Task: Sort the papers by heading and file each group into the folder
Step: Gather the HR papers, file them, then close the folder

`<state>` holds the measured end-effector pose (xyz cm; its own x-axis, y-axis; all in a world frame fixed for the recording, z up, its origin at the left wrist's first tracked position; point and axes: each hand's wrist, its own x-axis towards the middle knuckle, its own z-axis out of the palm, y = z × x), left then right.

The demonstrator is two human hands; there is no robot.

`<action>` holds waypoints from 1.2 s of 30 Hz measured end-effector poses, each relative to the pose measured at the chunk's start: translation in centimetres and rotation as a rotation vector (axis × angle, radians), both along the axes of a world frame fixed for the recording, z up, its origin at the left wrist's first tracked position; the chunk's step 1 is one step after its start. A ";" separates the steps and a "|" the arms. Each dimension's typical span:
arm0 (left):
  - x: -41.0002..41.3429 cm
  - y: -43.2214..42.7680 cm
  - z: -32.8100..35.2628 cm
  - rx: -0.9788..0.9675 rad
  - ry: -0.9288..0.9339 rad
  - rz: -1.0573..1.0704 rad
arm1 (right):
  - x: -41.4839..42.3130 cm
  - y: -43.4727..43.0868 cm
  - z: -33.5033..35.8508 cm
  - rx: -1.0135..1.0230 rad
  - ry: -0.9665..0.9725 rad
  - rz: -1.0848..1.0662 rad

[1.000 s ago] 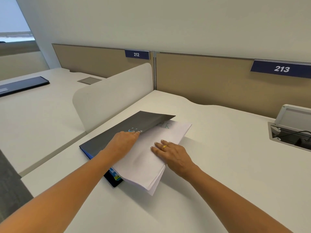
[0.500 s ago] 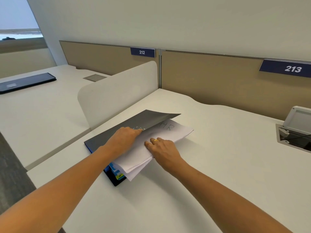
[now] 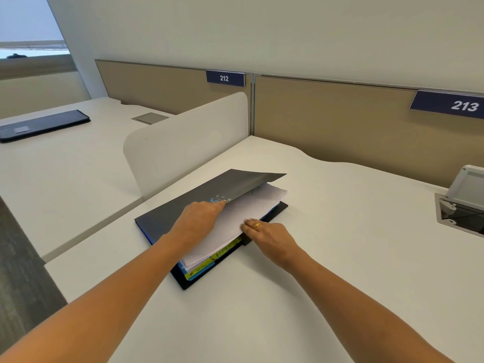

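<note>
Two bare forearms reach in from the bottom edge toward our work. Our right hand (image 3: pixel 271 238), a gold ring (image 3: pixel 258 224) on one finger, lies with its fingers straight, the tips pressing on the near right edge of the papers (image 3: pixel 243 210). Our left hand (image 3: pixel 200 218) sits just beside it, the two hands close but not touching. Its fingers curl at the free edge of the dark cover of the folder (image 3: pixel 178 208), and it seems to pinch that edge and hold it raised, though the thumb is hidden from us. The white stack lies inside the folder, under the lifted cover and on the back board. Yellow and blue tabs (image 3: pixel 207 263) poke out at the stack's near corner. The folder lies flat on the white desk (image 3: pixel 340 271). Off to the right, an open cable box (image 3: pixel 461 213) is set into the desktop. Beyond the folder stands a white divider (image 3: pixel 183 145), and on the neighbouring desk (image 3: pixel 65 174) lies a dark flat slab (image 3: pixel 44 124). Farthest off, beige panels (image 3: pixel 327 119) carry the signs 212 (image 3: pixel 224 78) and 213 (image 3: pixel 450 104).
</note>
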<state>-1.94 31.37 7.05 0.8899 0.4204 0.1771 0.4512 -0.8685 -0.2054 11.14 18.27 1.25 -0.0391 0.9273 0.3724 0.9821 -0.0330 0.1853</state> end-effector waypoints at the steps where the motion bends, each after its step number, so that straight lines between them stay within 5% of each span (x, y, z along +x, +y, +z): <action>1: 0.0 -0.1 0.0 -0.011 -0.008 0.001 | -0.1 0.2 -0.1 -0.018 -0.007 -0.009; 10: -0.4 -0.6 -0.8 -0.093 -0.094 0.004 | -1.2 4.2 -0.4 -0.105 0.339 -0.184; 16: -0.5 -0.8 -2.4 -0.081 -0.130 0.032 | -2.2 3.0 -2.4 0.386 0.824 -0.365; 19: -0.9 -1.4 -3.2 -0.081 -0.250 0.002 | -3.0 2.6 -2.9 0.415 0.984 -0.482; 27: -0.5 -1.6 -5.0 -0.159 -0.346 -0.077 | -3.8 2.4 -3.1 0.247 1.027 -0.555; 32: -0.4 -1.7 -5.7 -0.411 -0.122 0.087 | -3.9 1.5 -3.1 0.301 1.037 -0.575; 36: 0.1 -2.6 -5.9 -0.434 -0.013 0.077 | -3.9 0.9 -2.8 0.401 1.174 -0.606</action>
